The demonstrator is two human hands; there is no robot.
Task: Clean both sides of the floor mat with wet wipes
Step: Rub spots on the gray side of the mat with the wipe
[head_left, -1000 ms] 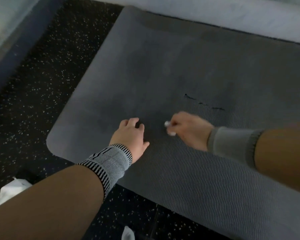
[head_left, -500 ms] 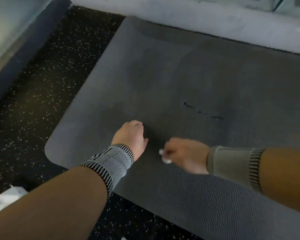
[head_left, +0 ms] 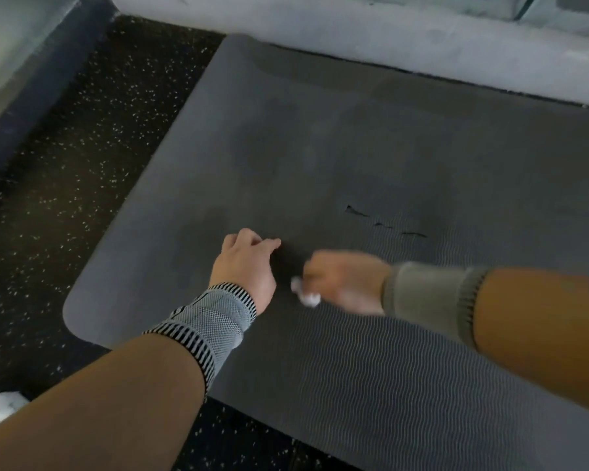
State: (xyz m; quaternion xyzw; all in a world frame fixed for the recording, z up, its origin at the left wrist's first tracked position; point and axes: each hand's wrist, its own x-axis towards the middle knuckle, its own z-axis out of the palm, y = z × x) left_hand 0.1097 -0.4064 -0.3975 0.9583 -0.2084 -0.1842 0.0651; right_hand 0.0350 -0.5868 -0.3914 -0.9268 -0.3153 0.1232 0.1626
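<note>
1. A grey, ripple-textured foam floor mat (head_left: 371,158) lies flat on black speckled rubber flooring (head_left: 82,158), its far edge against a pale wall base (head_left: 354,39) at 12 o'clock.
2. The right hand (head_left: 344,282), blurred, grips a small crumpled white wet wipe (head_left: 305,294) against the mat; the left hand (head_left: 247,266), fingers bent, rests on the mat just beside it, at 9 o'clock of the wipe.
3. Three dark tears (head_left: 385,222) sit at 1 o'clock of the wipe; a hard pass there could catch an edge and lengthen them.
4. The wipe looks wadded small, so it may smear rather than lift dirt.
5. No brand, label or writing is readable.
</note>
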